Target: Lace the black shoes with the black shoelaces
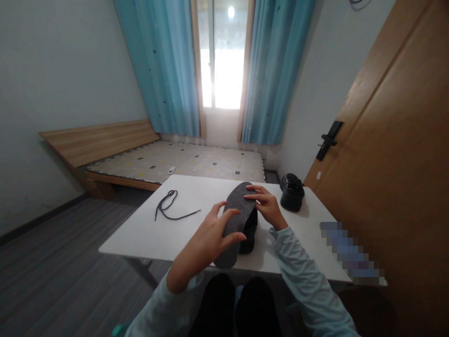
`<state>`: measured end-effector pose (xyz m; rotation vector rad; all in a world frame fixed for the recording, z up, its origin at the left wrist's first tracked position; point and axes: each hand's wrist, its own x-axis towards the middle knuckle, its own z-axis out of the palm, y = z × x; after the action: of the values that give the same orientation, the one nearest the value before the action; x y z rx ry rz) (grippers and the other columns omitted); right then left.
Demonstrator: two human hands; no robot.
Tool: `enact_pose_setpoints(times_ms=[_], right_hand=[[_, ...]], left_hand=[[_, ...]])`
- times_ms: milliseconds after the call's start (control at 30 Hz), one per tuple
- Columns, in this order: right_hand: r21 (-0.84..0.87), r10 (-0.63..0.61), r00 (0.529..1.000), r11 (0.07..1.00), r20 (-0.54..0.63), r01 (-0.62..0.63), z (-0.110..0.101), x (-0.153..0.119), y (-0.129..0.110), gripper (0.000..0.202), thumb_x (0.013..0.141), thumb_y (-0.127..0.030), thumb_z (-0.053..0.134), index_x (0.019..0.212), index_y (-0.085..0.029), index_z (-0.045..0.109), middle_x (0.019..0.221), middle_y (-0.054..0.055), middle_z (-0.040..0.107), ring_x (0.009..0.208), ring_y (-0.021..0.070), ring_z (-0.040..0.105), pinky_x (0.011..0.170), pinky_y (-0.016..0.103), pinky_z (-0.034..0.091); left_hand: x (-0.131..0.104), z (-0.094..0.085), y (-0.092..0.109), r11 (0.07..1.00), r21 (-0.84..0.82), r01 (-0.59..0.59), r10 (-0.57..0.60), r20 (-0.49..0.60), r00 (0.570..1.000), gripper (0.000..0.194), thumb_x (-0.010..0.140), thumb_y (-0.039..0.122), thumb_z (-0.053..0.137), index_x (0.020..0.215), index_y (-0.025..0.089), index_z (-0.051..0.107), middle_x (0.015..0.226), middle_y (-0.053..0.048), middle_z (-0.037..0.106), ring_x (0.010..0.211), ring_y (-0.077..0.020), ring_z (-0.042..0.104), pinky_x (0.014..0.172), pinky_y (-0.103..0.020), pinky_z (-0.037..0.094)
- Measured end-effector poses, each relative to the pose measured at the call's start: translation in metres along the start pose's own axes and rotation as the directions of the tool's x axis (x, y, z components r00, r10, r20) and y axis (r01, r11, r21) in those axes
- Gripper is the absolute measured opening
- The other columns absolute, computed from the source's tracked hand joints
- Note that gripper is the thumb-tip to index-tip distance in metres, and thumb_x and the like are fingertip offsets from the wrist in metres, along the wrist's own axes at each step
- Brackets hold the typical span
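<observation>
A dark grey insole (234, 229) is tilted over a black shoe (249, 236) near the front of the white table. It hides much of that shoe. My left hand (213, 231) grips the insole's left side and middle, thumb and index finger stretched across its face. At the insole's upper right, my right hand (265, 204) pinches the edge, its fingertips resting on the grey surface. Whatever the right thumb touches is hidden. To the left, a loose dark shoelace (168, 213) lies curled on the tabletop.
The white table (136, 236) also carries a second black shoe (292, 192) at its back right and a pixelated bluish object (351, 255) along its right edge. Beyond are a low bed (196, 161) and blue curtains (168, 70). A wooden door (396, 164) stands on the right.
</observation>
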<state>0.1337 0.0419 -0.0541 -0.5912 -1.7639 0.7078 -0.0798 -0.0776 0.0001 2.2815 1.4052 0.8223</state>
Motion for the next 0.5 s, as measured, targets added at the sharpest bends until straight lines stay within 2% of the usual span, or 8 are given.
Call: enact_pose_setpoints(times_ms=[100, 200, 267, 400, 500], right_hand=[[-0.045, 0.002, 1.0, 0.999, -0.003, -0.002, 0.0, 0.0, -0.001, 0.027, 0.08, -0.015, 0.062, 0.098, -0.031, 0.074, 0.121, 0.004, 0.058, 0.117, 0.0215, 0.053, 0.103, 0.041, 0.043], [-0.117, -0.004, 1.0, 0.993, 0.005, 0.005, 0.0, 0.001, -0.003, 0.027, 0.081, -0.015, 0.06, 0.1, -0.03, 0.073, 0.126, 0.005, 0.056, 0.122, 0.0222, 0.05, 0.107, 0.043, 0.039], [-0.169, 0.005, 0.999, 0.986, 0.037, 0.001, 0.001, 0.001, -0.002, 0.032, 0.082, -0.018, 0.059, 0.11, -0.03, 0.069, 0.136, 0.006, 0.049, 0.128, 0.0237, 0.044, 0.107, 0.043, 0.039], [-0.256, 0.054, 0.992, 0.966, 0.113, -0.023, 0.001, -0.001, 0.003, 0.064, 0.077, -0.028, 0.067, 0.137, -0.03, 0.045, 0.15, 0.009, 0.031, 0.135, 0.0271, 0.035, 0.102, 0.043, 0.042], [-0.324, 0.067, 0.988, 0.946, 0.136, -0.02, 0.0, -0.002, 0.006, 0.069, 0.075, -0.028, 0.069, 0.139, -0.027, 0.041, 0.146, 0.012, 0.037, 0.135, 0.0269, 0.035, 0.108, 0.046, 0.035]], left_hand=[[0.018, 0.013, -0.018, 0.994, -0.084, 0.073, -0.078, -0.06, 0.995, 0.041, 0.081, 0.035, 0.062, 0.121, 0.024, 0.056, 0.136, -0.011, 0.044, 0.126, -0.0276, 0.045, 0.105, -0.046, 0.038], [0.029, 0.023, -0.033, 0.978, -0.197, 0.075, -0.087, -0.053, 0.995, 0.037, 0.082, 0.023, 0.058, 0.118, 0.023, 0.057, 0.125, -0.007, 0.056, 0.116, -0.022, 0.054, 0.098, -0.04, 0.046], [0.035, 0.025, -0.043, 0.969, -0.226, 0.097, -0.117, -0.077, 0.99, 0.032, 0.082, 0.018, 0.055, 0.113, 0.022, 0.06, 0.12, -0.006, 0.062, 0.108, -0.02, 0.058, 0.095, -0.038, 0.048], [0.043, 0.02, -0.067, 0.981, -0.087, 0.172, -0.189, -0.257, 0.948, 0.034, 0.079, 0.009, 0.047, 0.108, 0.017, 0.062, 0.116, -0.008, 0.064, 0.109, -0.0206, 0.058, 0.099, -0.037, 0.044], [0.049, 0.012, -0.092, 0.961, 0.062, 0.27, -0.235, -0.338, 0.911, 0.041, 0.077, 0.002, 0.038, 0.11, 0.014, 0.06, 0.114, -0.011, 0.063, 0.108, -0.0207, 0.057, 0.1, -0.035, 0.042]])
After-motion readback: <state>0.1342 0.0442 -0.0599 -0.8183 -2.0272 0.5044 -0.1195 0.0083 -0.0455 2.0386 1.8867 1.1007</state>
